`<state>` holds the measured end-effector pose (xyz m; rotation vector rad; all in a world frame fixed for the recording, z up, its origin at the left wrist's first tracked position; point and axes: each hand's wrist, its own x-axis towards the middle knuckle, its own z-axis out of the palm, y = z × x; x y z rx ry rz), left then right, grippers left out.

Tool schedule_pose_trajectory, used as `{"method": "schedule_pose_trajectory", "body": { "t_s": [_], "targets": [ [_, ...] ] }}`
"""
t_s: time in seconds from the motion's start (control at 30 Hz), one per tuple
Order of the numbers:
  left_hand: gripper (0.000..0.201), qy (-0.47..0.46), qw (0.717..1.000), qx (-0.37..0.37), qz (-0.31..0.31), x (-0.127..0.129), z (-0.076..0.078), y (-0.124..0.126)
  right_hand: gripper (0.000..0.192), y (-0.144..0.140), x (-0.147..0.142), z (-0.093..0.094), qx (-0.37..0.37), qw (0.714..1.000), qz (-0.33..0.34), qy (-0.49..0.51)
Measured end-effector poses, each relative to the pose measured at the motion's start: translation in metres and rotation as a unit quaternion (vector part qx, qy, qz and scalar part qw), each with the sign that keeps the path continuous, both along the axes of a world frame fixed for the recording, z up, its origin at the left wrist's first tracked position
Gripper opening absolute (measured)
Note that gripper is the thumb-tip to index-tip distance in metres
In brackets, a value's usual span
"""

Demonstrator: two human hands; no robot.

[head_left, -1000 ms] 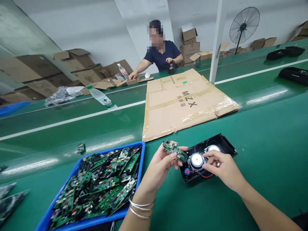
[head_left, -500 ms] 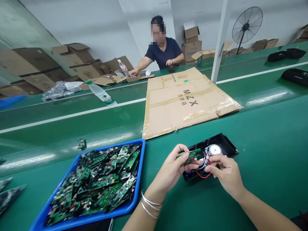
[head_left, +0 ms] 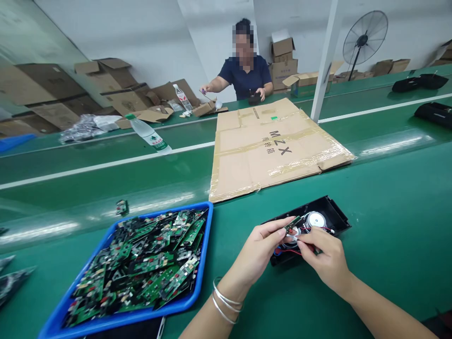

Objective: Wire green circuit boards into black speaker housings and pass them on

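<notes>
My left hand [head_left: 259, 247] is closed on a small green circuit board [head_left: 291, 227], held tilted above a black plastic speaker housing [head_left: 334, 215]. My right hand [head_left: 327, 254] pinches a small white wire connector [head_left: 294, 238] against the board's near edge; whether it is seated cannot be made out. Inside the housing are round speakers, one with a silvery back [head_left: 315, 220] in plain sight and another partly covered by my fingers. Red wire [head_left: 287, 250] loops out below the board, and a loose plug [head_left: 332, 231] lies by the right speaker.
A blue tray [head_left: 209, 245] heaped with circuit boards stands at left, with one small board [head_left: 122, 207] beyond it. Flattened cardboard [head_left: 247, 165] lies ahead. A water bottle [head_left: 150, 136] rests behind the tray. Across the bench sits a co-worker [head_left: 245, 70], near a white post [head_left: 323, 66].
The board has turned more edge-on in my left hand, and my right hand has moved left with the connector to meet it. The co-worker's outstretched hand has risen off the bench.
</notes>
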<state>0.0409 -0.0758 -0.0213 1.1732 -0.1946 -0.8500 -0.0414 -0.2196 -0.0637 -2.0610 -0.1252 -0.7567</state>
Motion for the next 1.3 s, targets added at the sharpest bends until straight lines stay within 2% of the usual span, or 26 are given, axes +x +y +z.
{"method": "schedule_pose_trajectory", "body": {
  "t_s": [0.1,0.2,0.47,0.77,0.97,1.07,1.13,1.2,1.27,1.3],
  "targets": [
    [0.031,-0.048,0.998,0.034,-0.015,-0.004,-0.002,-0.002,0.018,0.004,0.001,-0.001,-0.065,0.995,-0.04,-0.058],
    [0.029,-0.096,0.993,0.06,-0.034,-0.006,-0.001,-0.003,0.021,0.006,0.003,-0.002,-0.116,0.988,-0.065,-0.076],
    [0.034,-0.187,0.972,0.128,-0.066,-0.01,0.0,-0.001,0.017,0.004,0.004,-0.005,-0.194,0.972,-0.07,-0.108],
    [0.032,-0.268,0.951,0.137,-0.073,-0.013,-0.003,-0.001,0.023,0.003,0.004,-0.006,-0.198,0.974,-0.064,-0.092],
    [0.031,-0.276,0.947,0.132,-0.095,-0.009,-0.003,0.001,0.019,0.002,0.004,-0.011,-0.186,0.975,-0.053,-0.105],
    [0.029,-0.243,0.956,0.12,-0.111,-0.007,0.0,0.003,0.018,0.004,0.005,-0.009,-0.185,0.975,-0.047,-0.109],
    [0.026,-0.201,0.965,0.121,-0.119,-0.005,0.004,0.006,0.015,0.001,0.005,-0.002,-0.195,0.976,-0.01,-0.093],
    [0.025,-0.154,0.973,0.121,-0.123,-0.002,0.01,0.013,0.006,-0.011,0.002,0.007,-0.217,0.973,0.064,-0.038],
    [0.033,-0.115,0.98,0.111,-0.119,0.003,0.018,0.022,0.023,-0.031,-0.004,0.016,-0.244,0.963,0.108,0.041],
    [0.041,-0.101,0.982,0.103,-0.118,0.006,0.022,0.028,0.034,-0.043,-0.008,0.019,-0.258,0.957,0.105,0.079]
  ]
}}
